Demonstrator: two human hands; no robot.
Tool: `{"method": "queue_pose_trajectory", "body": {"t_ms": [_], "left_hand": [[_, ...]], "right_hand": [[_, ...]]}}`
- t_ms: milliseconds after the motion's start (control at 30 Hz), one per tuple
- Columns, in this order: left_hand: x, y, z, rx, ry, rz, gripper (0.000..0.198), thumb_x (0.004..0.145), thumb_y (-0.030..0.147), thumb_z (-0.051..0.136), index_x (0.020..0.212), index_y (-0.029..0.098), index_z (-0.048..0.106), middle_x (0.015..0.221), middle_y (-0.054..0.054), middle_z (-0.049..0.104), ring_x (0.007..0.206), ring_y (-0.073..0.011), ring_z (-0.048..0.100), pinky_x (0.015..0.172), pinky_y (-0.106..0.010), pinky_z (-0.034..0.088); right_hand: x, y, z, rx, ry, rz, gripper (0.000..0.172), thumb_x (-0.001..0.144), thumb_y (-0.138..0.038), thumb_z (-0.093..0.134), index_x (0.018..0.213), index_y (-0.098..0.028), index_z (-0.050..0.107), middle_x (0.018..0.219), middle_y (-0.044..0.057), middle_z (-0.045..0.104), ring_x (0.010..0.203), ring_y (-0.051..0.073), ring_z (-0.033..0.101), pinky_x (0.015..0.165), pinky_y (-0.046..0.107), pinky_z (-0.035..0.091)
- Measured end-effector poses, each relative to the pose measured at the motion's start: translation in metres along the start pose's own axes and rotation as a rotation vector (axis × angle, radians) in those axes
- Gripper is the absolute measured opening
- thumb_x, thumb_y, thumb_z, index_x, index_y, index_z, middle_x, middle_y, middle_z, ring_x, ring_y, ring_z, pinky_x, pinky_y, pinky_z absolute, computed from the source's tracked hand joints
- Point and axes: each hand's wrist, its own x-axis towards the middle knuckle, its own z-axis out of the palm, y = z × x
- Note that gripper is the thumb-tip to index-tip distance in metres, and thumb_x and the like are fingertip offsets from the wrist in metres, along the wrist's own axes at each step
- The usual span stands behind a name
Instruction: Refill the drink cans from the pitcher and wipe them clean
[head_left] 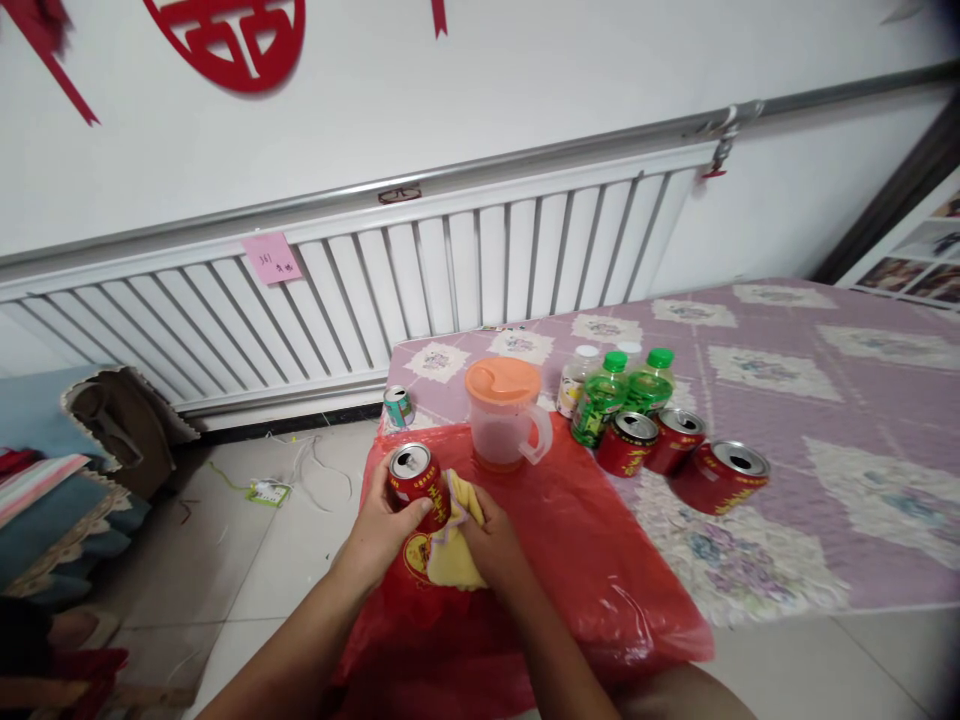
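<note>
My left hand (386, 527) is wrapped round a red drink can (426, 487) with yellow lettering, its opened silver top facing up. A yellow cloth (459, 550) with a pale purple edge is gripped in my right hand (491, 540) and touches the can's right side. Both hands are above a red plastic bag (577, 560) spread over the table edge. Just beyond them stands a clear plastic pitcher (495, 435) with an orange lid. A small teal can (398, 408) sits at the table's far left corner.
To the right stand three red cans (627, 446), with green-capped bottles (600, 400) and white-capped ones behind. A floral purple tablecloth (780, 400) covers the table. A white radiator (465, 265) runs along the wall. Thin cords (311, 470) lie on the floor; a person's hand shows at lower left.
</note>
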Motion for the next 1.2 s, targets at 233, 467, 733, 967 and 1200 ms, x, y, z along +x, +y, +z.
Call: {"method": "queue_pose_trajectory", "body": {"t_ms": [233,467,733,967,1200], "left_hand": [[0.002,-0.004,-0.008,0.122,0.005,0.024,0.082,0.06,0.025,0.084,0.133,0.023,0.047,0.137,-0.011,0.056,0.13,-0.0316,0.052,0.112,-0.047,0.039],[-0.003,-0.015,-0.005,0.188,-0.112,0.047,0.067,0.065,0.021,0.081,0.124,0.022,0.051,0.122,-0.009,0.064,0.115,-0.0264,0.062,0.106,-0.044,0.045],[-0.008,0.006,-0.015,0.15,-0.419,0.006,0.071,0.065,0.02,0.084,0.129,0.022,0.055,0.129,-0.01,0.062,0.128,-0.0316,0.054,0.113,-0.046,0.037],[-0.003,0.011,-0.018,-0.024,-0.365,0.034,0.073,0.068,0.032,0.086,0.132,0.024,0.054,0.125,-0.01,0.066,0.113,-0.0295,0.064,0.098,-0.04,0.05],[0.004,0.0,-0.02,-0.03,-0.199,0.142,0.072,0.069,0.031,0.085,0.132,0.023,0.052,0.127,-0.009,0.064,0.116,-0.0265,0.062,0.099,-0.036,0.049]], "right_hand": [[-0.003,0.004,-0.004,-0.229,0.169,-0.403,0.043,0.086,-0.023,0.057,0.129,-0.023,0.061,0.128,0.01,0.066,0.118,0.027,0.061,0.104,0.045,0.048],[-0.011,0.002,-0.005,-0.695,0.145,-0.864,0.057,0.087,-0.01,0.05,0.141,-0.025,0.052,0.146,0.014,0.051,0.138,0.029,0.045,0.112,0.051,0.041],[-0.004,-0.002,-0.023,-0.399,0.034,-0.578,0.048,0.086,-0.018,0.053,0.134,-0.024,0.058,0.134,0.011,0.063,0.124,0.026,0.058,0.107,0.045,0.046],[-0.007,-0.004,-0.009,-0.001,0.007,-0.048,0.039,0.084,-0.036,0.061,0.12,-0.021,0.065,0.107,0.008,0.074,0.092,0.026,0.069,0.08,0.039,0.056],[-0.01,-0.01,0.013,0.358,-0.024,0.204,0.055,0.073,-0.048,0.075,0.119,-0.021,0.063,0.094,0.005,0.076,0.076,0.022,0.07,0.063,0.03,0.052]]}}
